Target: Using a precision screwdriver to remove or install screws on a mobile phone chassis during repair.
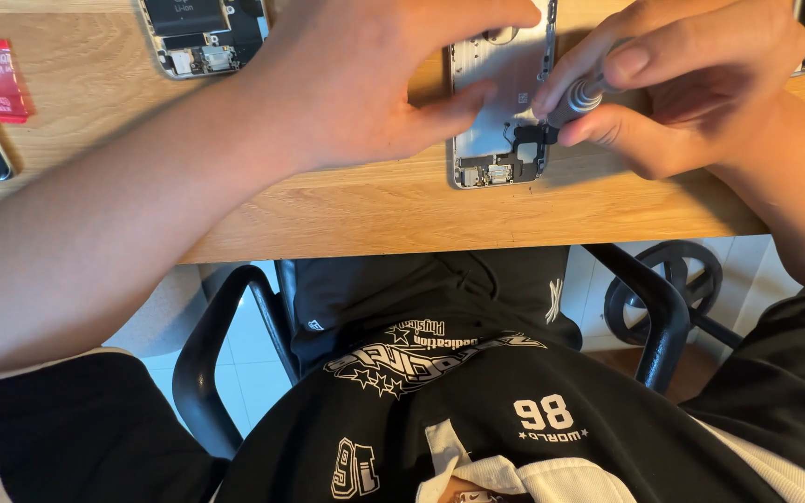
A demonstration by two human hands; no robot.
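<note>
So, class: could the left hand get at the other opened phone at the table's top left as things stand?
Probably yes. The left hand rests on the middle phone shell, and the opened phone lies just beyond its wrist on bare wooden table, with nothing between.
</note>
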